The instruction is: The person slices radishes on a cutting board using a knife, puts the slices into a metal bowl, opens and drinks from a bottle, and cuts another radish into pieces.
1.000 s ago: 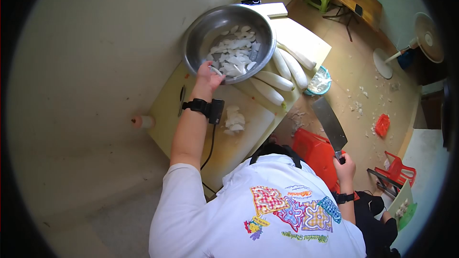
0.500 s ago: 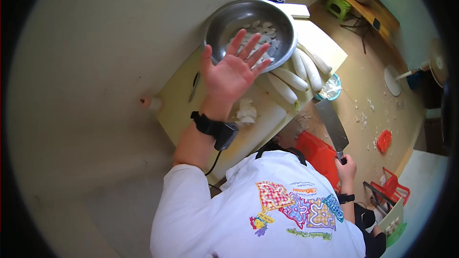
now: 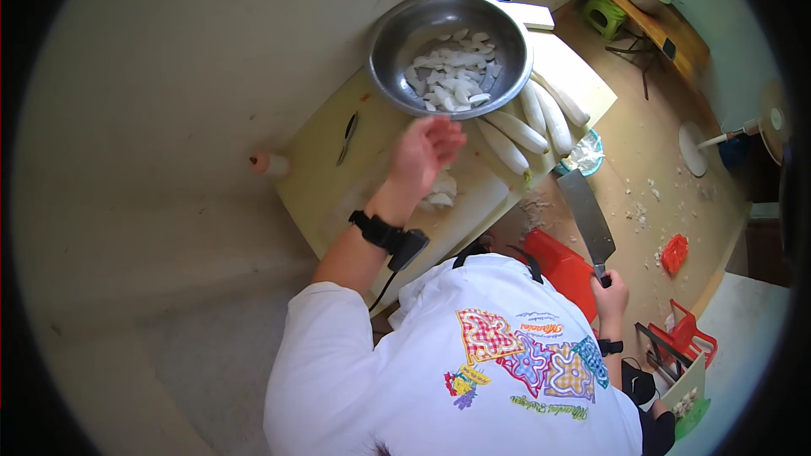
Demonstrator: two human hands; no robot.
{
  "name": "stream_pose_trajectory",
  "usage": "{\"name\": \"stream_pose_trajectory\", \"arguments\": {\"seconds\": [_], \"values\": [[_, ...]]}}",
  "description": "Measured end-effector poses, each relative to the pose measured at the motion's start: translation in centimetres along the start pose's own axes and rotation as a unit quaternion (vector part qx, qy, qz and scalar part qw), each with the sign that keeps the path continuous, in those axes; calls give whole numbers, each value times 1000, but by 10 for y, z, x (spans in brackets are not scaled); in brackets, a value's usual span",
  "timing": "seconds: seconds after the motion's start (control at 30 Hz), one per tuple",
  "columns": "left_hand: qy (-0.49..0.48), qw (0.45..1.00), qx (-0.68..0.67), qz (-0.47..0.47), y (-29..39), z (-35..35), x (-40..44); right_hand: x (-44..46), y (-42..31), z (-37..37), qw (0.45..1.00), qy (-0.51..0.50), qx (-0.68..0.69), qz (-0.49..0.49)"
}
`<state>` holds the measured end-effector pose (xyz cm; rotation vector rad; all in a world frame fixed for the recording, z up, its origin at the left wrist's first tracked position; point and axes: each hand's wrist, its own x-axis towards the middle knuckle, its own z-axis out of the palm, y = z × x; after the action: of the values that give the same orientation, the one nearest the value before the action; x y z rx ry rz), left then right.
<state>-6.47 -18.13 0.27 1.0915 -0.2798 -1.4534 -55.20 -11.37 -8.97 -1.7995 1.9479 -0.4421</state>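
Note:
My left hand (image 3: 425,152) is raised just below the rim of a steel bowl (image 3: 393,89), holding nothing, its fingers apart and slightly bent. White slices (image 3: 456,72) lie in the bowl. More cut pieces (image 3: 441,190) rest on the cutting board (image 3: 481,194), partly hidden behind my left hand. My right hand (image 3: 610,294) is closed round the handle of a cleaver (image 3: 587,215), off the table's right side, blade pointing up. Several peeled white radishes (image 3: 553,121) lie right of the bowl.
A peeler (image 3: 347,139) lies on the table (image 3: 317,165), with a bottle (image 3: 269,164) at its left edge. A blue basin (image 3: 585,154) of peelings, a red stool (image 3: 562,268) and a red bag (image 3: 674,254) are on the right. A fan (image 3: 694,149) stands farther off.
My left hand has left the bowl's rim, spread open over the bowl, then drawn back below it. The view has shifted, while my right hand keeps the cleaver.

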Motion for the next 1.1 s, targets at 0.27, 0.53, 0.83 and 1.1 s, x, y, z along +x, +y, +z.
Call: {"name": "stream_pose_trajectory", "arguments": {"seconds": [0.27,0.53,0.83,1.1], "values": [[65,694,690,193,-81,-115,47,-8,-4,-10,997,-46,-34,60],[-110,557,822,43,-91,-93,37,-15,-6,-4,999,-8,-12,33],[-113,557,818,88,-97,-104,34,-19,-10,2,998,-22,-6,50],[-64,616,776,116,-102,-117,34,-14,-14,0,999,-35,-14,35]]}}
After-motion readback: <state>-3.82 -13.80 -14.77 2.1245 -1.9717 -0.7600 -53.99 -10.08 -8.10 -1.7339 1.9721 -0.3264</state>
